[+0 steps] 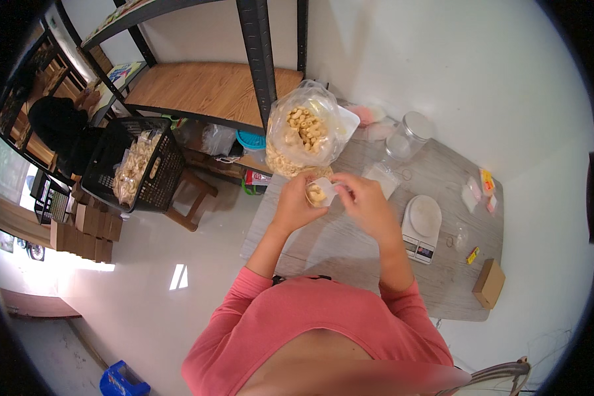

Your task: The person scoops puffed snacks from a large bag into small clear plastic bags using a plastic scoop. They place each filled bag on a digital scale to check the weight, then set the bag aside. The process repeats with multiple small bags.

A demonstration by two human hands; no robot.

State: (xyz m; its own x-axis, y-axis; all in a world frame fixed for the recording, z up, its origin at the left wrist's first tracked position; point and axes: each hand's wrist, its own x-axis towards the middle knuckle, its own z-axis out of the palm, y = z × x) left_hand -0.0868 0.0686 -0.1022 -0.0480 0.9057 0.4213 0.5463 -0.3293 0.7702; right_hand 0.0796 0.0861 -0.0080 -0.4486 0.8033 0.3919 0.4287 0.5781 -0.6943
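My left hand is wrapped around a small clear plastic bag with a few macaroni-shaped pieces inside. At the bag's mouth, the fingers of my right hand pinch its edge. Just beyond my hands, a large clear plastic bag stands with its top spread wide, full of the same curved tubes. A white digital kitchen scale lies to the right of my right forearm, its pan bare. Flat clear plastic bags lie beyond my right hand.
On the grey wood-grain table are a lidded clear jar, small packets, a yellow item and a cardboard box. A black-framed shelf borders the left. Beyond, a black basket of filled bags rests on a stool, near a person.
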